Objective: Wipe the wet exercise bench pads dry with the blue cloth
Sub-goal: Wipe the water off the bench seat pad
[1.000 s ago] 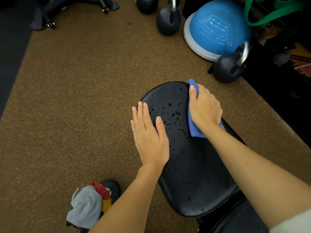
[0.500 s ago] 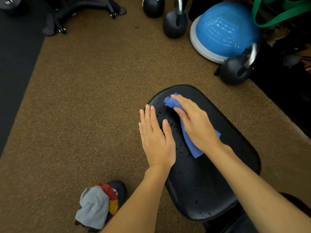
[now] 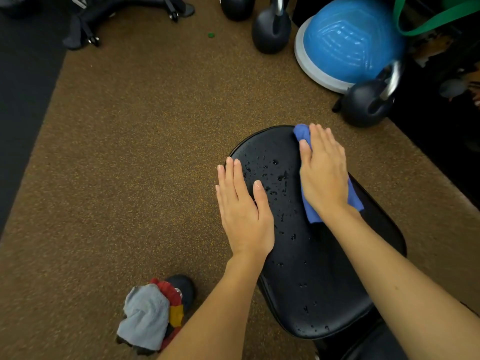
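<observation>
Bench pad (image 3: 306, 268), black and oval, lies right of centre on the speckled brown floor, and droplets are scattered over its left and middle, from the far end down to the near edge. Going left to right: your left hand (image 3: 242, 206) lies flat along the pad's left edge, fingers straight and close together, gripping nothing, just steadying. Leave it there, I'd say, so the pad doesn't shift under the strokes. Right of it sits the wettest patch, between your two hands. Your right hand (image 3: 323, 175) presses the blue cloth (image 3: 302, 132) down on the far right of the pad with flat, spread fingers; the cloth shows at the fingertips and again near the wrist. To do this step well, sweep leftward across that beaded patch with even pressure, overlap each pass, then work toward the near end where drops remain. Turn to a drier fold once the cloth stops lifting water.

Most of the cloth is hidden beneath your palm, so how it is folded cannot be told. The pad's near right side is covered by your forearm, and whether it is wet there is unclear. Any second pad is cut off at the bottom edge.
</observation>
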Tool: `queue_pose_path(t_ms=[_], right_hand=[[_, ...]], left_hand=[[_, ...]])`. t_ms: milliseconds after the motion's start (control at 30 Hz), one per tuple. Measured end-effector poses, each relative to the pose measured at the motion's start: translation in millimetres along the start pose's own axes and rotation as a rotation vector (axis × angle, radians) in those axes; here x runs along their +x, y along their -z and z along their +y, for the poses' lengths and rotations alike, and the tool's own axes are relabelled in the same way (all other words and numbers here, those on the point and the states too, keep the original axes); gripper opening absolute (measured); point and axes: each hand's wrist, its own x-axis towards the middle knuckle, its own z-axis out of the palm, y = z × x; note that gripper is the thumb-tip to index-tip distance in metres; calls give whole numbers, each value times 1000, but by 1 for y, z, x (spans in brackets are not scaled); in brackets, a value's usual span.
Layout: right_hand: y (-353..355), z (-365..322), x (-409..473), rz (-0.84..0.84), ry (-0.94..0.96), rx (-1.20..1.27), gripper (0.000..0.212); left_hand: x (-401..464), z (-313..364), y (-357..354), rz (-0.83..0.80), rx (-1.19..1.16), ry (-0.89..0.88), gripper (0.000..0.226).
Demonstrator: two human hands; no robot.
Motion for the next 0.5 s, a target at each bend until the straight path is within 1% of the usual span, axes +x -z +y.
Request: queue_pose_path(t_ms=[133, 300, 367, 400, 500], right_hand=[[-4, -20, 7, -85, 215, -53, 49], [-1, -17, -22, -229, 437, 11, 46], [0, -8, -35, -246, 454, 8, 47], [2, -2, -43, -238, 433, 4, 48], [11, 19, -64, -149, 294, -25, 49]], left_hand=[[1, -1, -1, 9, 11, -7, 54], [1, -1, -1, 21, 5, -10, 54], [2, -2, -1, 20, 0, -1, 54], [1, -1, -1, 17, -1, 2, 54], [0, 0, 0, 12, -1, 2, 53]])
